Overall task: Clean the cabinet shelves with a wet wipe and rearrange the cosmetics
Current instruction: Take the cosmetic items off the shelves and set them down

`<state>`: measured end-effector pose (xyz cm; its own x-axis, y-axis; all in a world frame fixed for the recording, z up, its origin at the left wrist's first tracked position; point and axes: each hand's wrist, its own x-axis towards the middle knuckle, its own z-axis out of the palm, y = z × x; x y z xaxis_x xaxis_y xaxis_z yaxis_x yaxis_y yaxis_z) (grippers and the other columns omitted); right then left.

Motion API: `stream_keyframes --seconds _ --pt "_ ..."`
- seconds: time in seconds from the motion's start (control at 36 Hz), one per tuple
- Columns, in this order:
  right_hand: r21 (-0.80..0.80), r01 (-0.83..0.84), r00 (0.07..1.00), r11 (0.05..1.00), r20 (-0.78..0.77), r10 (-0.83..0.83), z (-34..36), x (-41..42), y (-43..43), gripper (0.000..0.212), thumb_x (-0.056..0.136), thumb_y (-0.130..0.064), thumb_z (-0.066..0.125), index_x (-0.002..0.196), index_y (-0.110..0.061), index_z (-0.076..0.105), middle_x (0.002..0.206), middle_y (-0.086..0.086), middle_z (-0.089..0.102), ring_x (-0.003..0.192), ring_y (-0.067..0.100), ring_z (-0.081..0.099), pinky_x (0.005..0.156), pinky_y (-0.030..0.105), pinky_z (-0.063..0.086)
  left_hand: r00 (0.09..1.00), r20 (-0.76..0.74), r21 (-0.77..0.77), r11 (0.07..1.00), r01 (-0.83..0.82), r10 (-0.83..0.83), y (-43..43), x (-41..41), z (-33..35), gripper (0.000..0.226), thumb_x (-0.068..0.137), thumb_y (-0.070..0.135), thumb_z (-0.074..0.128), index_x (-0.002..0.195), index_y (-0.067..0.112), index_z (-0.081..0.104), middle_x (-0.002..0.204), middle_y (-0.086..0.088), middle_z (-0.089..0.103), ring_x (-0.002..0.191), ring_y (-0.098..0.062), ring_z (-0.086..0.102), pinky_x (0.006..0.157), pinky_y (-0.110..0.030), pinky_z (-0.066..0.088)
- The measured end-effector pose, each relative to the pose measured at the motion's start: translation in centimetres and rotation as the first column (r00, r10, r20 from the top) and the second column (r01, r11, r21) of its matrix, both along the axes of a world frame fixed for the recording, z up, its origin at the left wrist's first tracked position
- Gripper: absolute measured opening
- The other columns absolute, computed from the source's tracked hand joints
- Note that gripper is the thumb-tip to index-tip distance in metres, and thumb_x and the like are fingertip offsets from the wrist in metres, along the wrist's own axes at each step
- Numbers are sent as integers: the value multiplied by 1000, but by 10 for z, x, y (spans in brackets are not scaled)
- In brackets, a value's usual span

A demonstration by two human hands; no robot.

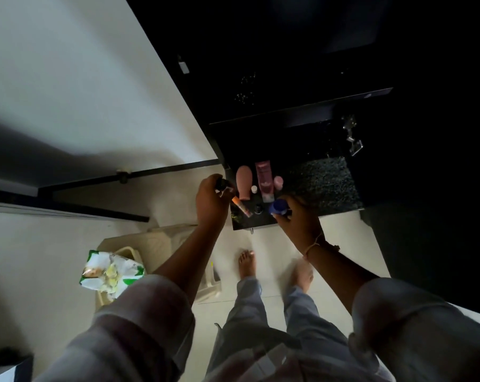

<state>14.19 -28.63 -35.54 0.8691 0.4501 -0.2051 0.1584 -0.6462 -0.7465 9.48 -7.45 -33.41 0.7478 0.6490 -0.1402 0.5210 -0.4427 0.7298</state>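
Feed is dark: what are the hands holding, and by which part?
Left hand: small dark item, fingers around it. Right hand: blue-capped container, gripped at its cap end.

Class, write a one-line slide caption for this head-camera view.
Standing at a dark cabinet shelf of cosmetics, the left hand holds a small dark bottle while the right hand grips a blue-capped container.

One head-worn wide-angle view looks steeply down, close over the dark cabinet shelf [329, 183] and floor [266, 244].
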Motion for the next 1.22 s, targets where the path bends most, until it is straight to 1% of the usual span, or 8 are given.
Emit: stream_keyframes --seconds 0.08,0.19,0.47,0.61,0.69,1.03,1.11,1.22 --pt "-16 11 1000 1000 25 -10 -2 1 2 33 81 -20 76 112 -13 65 115 11 61 99 34 64 79 41 55 997 -50 17 998 59 -58 3 10 -4 21 79 7 68 99 9 64 98 -7 61 89 -21 60 74 -29 52" --pt "-46 37 998 998 44 -35 -4 2 7 38 81 -25 76 115 -13 64 116 11 61 98 35 64 78 38 54 991 -105 54 995 86 -80 8 21 -13 21 80 9 69 100 10 64 99 -7 61 88 -21 58 68 -19 38" --pt "-79 71 995 994 71 -65 -5 0 16 46 79 -31 79 114 -9 60 114 13 61 96 34 64 73 37 53 972 -185 48 986 157 -146 14 36 -22 29 84 9 68 112 9 64 109 -11 60 94 -24 59 78 -26 47" --pt "-96 79 995 992 71 -72 -5 -1 19 53 81 -36 76 123 -11 57 119 12 61 104 34 63 78 38 54 965 -209 45 984 173 -160 16 38 -25 29 84 11 69 113 8 63 109 -11 60 92 -22 58 74 -23 42" --pt "-106 87 993 991 91 -78 -4 -2 19 47 80 -36 76 118 -14 59 114 10 63 101 34 62 73 36 53 965 -204 33 984 173 -163 17 38 -27 30 84 12 69 112 9 63 108 -10 60 93 -22 58 73 -20 37" --pt "-85 79 997 993 30 -76 -10 1 18 45 74 -31 81 111 -16 61 112 9 61 97 32 62 72 27 43 964 -228 -115 987 116 -140 26 37 -39 69 76 18 79 132 5 42 118 -14 61 106 -29 61 74 -27 42" --pt "-79 72 997 994 29 -70 -9 0 16 47 73 -33 82 111 -15 60 112 9 60 98 31 60 72 28 44 960 -239 -123 985 118 -144 27 35 -39 83 74 19 81 141 5 34 125 -16 57 114 -30 57 80 -28 43" --pt "-55 53 998 997 24 -52 -1 -2 12 55 72 -36 83 115 -15 57 114 7 60 102 30 60 74 37 53 954 -250 -99 985 142 -163 27 31 -35 95 73 25 82 147 5 26 137 -17 50 125 -33 49 94 -32 43"
